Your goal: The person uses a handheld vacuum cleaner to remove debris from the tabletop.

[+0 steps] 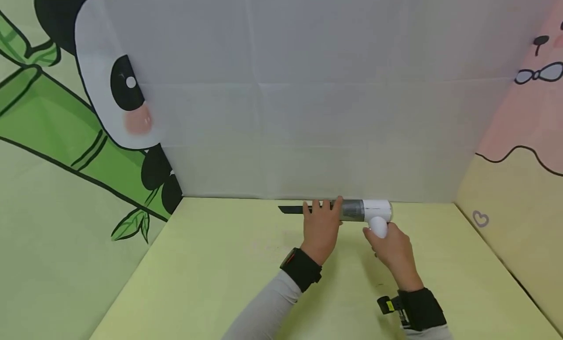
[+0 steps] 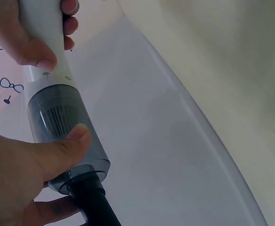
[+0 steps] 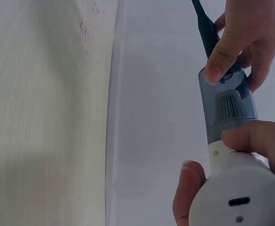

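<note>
From here, vac [image 1: 379,208] hangs over table's [image 1: 211,262] far edge. L hand [image 1: 322,227] grips clear cup [image 2: 57,120] nr black nozzle [image 1: 289,209]; R hand [image 1: 396,249] grips white handle [image 1: 378,227]. Best keep R firm, nozzle straight w/ body, no skewing.

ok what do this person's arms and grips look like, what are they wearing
The left sleeve and right sleeve are light grey. A wide black band wraps each wrist: the left band has a thin red-orange mark, and the right band carries a small black block with a yellow-green patch. The left grip and right grip are ungloved.
</note>
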`<state>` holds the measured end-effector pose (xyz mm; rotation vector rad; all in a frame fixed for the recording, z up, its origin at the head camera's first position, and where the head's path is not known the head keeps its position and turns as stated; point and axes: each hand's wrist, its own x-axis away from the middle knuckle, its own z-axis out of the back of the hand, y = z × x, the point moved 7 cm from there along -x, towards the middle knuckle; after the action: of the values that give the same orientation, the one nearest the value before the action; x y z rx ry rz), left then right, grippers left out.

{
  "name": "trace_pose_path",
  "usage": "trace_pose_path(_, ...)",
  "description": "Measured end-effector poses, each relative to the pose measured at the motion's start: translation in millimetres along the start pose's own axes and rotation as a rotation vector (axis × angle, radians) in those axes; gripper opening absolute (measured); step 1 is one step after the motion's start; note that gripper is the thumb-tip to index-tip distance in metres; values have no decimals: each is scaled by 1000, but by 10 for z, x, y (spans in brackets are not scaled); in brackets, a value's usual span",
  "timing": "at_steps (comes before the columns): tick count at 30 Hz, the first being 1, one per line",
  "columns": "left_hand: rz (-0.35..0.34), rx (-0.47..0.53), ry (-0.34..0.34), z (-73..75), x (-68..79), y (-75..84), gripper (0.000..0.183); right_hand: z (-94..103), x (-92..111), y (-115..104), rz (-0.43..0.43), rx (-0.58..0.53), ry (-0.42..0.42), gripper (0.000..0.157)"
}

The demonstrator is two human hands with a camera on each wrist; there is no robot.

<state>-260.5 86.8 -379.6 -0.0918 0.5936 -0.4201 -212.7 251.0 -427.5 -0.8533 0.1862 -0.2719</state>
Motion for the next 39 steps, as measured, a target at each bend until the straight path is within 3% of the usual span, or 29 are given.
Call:
trace_pose_path(4, -38, 7, -29, -39, -36, 266, 69, 260, 16, 136, -3, 64, 4, 56)
trace_pose_path(9, -82, 14, -4, -95, -41, 533, 72, 489, 57, 343, -34, 112, -14, 59)
trace_pose_path(16, -124, 33, -36, -163, 59, 845, 78, 801, 205, 587, -75, 187, -45, 61)
trace_pose_path(19, -133, 39, -56, -158, 90, 947, 73, 951, 247, 655, -90, 217, -48, 63)
trace_pose_path(22, -144, 58, -73, -162, 105, 1037, 55, 1079, 264, 726, -104, 243, -58, 65)
trace_pose_path(26, -143, 92, -136, -211, 122, 1147, 37, 1191, 294, 839, -117, 270, -84, 64)
trace_pose_path(33, -118, 110, -282, -346, 195, 1305, 30, 1243, 340, 1021, -144, 282, -116, 61)
trace_pose_path(39, -82, 142, -326, -451, 27, 1486, 28, 1345, 106, 1159, -104, 315, -115, 57)
